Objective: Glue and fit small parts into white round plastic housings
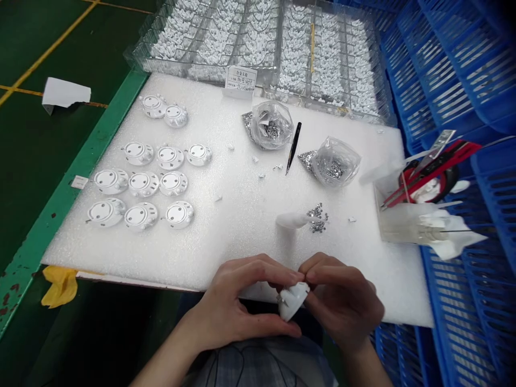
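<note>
My left hand (237,303) and my right hand (342,301) meet at the near edge of the white foam sheet (226,231). Both are closed round one small round white plastic part (293,299), held tilted between their fingertips. Just beyond the hands lie a small heap of tiny silver metal bits (318,217) and a short white piece (291,220). Several finished-looking white round parts (143,184) sit in rows on the left of the foam.
Two clear bags of silver bits (272,124) (334,161) flank black tweezers (293,147). Clear trays of small white pieces (258,37) stand at the back with a label card (241,78). A clear box with red-handled tools (419,199) and blue crates (463,80) are on the right.
</note>
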`<state>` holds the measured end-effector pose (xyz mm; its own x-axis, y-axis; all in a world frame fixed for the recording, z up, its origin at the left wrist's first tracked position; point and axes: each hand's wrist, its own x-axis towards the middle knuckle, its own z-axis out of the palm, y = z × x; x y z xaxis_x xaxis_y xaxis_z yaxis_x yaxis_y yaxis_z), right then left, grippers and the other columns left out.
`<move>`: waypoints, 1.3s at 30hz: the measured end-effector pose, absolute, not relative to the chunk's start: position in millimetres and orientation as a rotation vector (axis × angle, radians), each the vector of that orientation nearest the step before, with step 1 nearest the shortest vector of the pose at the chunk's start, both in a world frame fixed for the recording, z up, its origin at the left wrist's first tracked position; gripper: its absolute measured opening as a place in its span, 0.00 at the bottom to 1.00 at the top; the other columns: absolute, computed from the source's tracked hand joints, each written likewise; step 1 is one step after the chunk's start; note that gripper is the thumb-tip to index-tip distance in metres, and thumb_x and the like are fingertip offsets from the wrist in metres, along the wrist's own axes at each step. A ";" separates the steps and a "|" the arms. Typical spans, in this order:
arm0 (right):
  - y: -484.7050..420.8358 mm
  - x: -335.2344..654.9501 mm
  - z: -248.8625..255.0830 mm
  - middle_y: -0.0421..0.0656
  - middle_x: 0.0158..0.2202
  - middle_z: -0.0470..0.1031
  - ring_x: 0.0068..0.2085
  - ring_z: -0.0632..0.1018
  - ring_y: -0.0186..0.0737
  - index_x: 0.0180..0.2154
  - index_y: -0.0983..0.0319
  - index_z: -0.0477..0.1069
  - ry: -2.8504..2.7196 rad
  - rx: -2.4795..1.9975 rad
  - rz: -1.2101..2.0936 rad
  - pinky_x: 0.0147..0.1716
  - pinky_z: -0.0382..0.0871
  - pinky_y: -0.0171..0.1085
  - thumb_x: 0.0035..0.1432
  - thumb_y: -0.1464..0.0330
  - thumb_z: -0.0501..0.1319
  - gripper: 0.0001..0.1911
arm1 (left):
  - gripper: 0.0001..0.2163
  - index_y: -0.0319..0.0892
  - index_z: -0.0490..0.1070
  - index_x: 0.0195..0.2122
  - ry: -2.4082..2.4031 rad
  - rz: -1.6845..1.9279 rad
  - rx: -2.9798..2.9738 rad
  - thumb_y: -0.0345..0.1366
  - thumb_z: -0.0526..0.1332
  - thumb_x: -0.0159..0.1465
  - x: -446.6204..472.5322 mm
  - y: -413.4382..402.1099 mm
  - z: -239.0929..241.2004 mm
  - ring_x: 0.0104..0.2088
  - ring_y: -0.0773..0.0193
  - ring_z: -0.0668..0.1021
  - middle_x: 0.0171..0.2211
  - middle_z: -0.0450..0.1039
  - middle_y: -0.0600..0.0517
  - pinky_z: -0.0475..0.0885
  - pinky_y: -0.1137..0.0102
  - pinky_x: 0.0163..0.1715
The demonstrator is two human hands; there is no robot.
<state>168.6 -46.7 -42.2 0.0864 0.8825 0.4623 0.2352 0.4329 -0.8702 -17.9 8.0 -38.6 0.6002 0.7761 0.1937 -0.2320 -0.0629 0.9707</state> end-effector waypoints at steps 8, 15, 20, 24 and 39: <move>-47.9 190.4 -34.4 0.43 0.35 0.77 0.35 0.77 0.42 0.50 0.59 0.76 -1.327 -1.184 0.575 0.34 0.72 0.42 0.69 0.63 0.64 0.11 | 0.25 0.48 0.83 0.49 0.540 1.051 1.271 0.33 0.83 0.50 -18.8 5.6 -32.8 0.40 0.58 0.87 0.44 0.88 0.47 0.81 0.72 0.38; -11.1 180.0 -35.7 0.50 0.58 0.77 0.60 0.74 0.53 0.63 0.57 0.68 -1.767 -1.498 0.298 0.59 0.70 0.53 0.66 0.61 0.68 0.27 | 0.29 0.51 0.81 0.53 0.499 1.113 1.298 0.32 0.84 0.50 -19.1 0.7 -33.3 0.42 0.59 0.87 0.47 0.87 0.48 0.82 0.72 0.40; -19.9 179.9 -42.0 0.42 0.48 0.80 0.51 0.80 0.42 0.55 0.55 0.73 -1.539 -1.464 0.561 0.51 0.73 0.41 0.73 0.68 0.58 0.11 | 0.29 0.50 0.81 0.54 0.488 1.131 1.283 0.32 0.83 0.51 -17.4 0.0 -33.3 0.42 0.59 0.87 0.47 0.87 0.48 0.82 0.73 0.39; -30.9 183.4 -41.7 0.38 0.34 0.77 0.35 0.78 0.38 0.53 0.55 0.75 -1.266 -1.476 0.640 0.38 0.70 0.39 0.75 0.60 0.57 0.13 | 0.29 0.48 0.81 0.54 0.465 1.137 1.283 0.30 0.83 0.50 -14.7 1.6 -32.7 0.41 0.59 0.88 0.46 0.87 0.47 0.83 0.73 0.39; -36.7 174.0 -21.2 0.40 0.31 0.84 0.26 0.80 0.39 0.52 0.56 0.76 -0.938 -0.979 1.013 0.25 0.73 0.37 0.72 0.54 0.59 0.16 | 0.29 0.52 0.82 0.53 0.589 1.021 1.292 0.25 0.82 0.50 -12.8 0.6 -35.5 0.43 0.58 0.87 0.47 0.87 0.49 0.80 0.70 0.42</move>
<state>174.0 -36.7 -21.2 0.2536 0.9537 0.1620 -0.2347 0.2231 -0.9461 -12.8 0.6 -35.5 0.4655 0.8674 0.1762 -0.2821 -0.0433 0.9584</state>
